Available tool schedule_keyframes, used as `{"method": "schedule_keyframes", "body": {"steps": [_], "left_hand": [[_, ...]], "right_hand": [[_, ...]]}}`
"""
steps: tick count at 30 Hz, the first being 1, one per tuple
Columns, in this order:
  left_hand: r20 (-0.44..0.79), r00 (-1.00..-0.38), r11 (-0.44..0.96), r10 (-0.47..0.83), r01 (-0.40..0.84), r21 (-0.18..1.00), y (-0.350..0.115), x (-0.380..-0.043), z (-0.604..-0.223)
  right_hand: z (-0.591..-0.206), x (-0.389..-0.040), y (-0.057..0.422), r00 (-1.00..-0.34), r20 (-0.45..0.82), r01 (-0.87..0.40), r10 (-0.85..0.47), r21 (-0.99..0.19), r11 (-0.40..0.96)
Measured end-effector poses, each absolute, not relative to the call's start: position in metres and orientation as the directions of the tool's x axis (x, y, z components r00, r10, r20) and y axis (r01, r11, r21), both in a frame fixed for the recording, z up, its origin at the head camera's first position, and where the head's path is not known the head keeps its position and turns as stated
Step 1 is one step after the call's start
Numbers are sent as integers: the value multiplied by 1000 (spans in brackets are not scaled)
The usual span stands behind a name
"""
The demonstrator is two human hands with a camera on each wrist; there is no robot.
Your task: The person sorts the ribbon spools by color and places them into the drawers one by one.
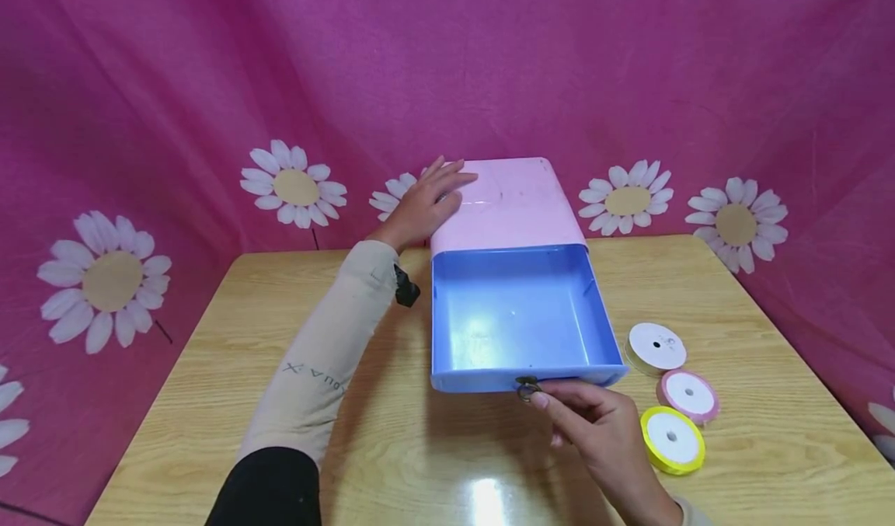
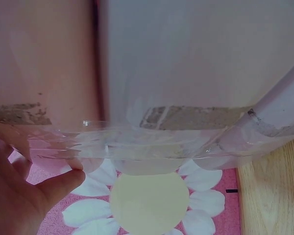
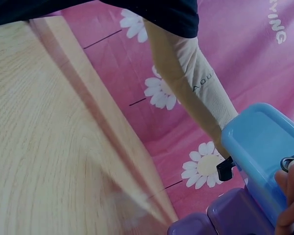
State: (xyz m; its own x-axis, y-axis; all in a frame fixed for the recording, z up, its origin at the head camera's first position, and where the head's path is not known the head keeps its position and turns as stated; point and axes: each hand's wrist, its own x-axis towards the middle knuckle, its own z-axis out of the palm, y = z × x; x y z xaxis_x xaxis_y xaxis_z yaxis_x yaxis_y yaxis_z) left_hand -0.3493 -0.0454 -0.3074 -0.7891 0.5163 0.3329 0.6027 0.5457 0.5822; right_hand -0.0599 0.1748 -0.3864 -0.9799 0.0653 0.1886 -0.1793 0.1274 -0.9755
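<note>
A pink plastic drawer unit (image 1: 510,203) stands on the table with its blue drawer (image 1: 482,381) pulled well out toward me; nothing lies inside the drawer. My left hand (image 1: 425,206) rests on the unit's top left edge, fingers spread. In the left wrist view its thumb touches clear tape (image 2: 161,147) along the unit. At the drawer's front, my right hand (image 1: 601,425) pinches the small metal ring pull (image 1: 527,391) between thumb and fingers. Below the blue drawer, purple drawer fronts (image 3: 240,210) show in the right wrist view.
Right of the drawer lie three ribbon spools: a white spool (image 1: 656,347), a pink spool (image 1: 689,395) and a yellow spool (image 1: 673,439). A magenta cloth (image 1: 447,60) with white daisies hangs close behind the wooden table (image 1: 280,301).
</note>
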Motion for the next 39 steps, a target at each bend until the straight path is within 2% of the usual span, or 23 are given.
{"method": "schedule_keyframes", "body": {"steps": [12,24,39], "left_hand": [[333,-795,551,507,596,584,-45,-349,-308],[344,-789,548,509,605,578,-45,-351,-310],[340,-794,548,504,599,584,-45,-348,-309]], "right_hand": [[-391,-58,173,-981,175,-172,88,-984,40],[-396,-58,175,-981,172,-168,92,-985,48],[-407,-59,176,-989,141,-141,31,-990,13]]}}
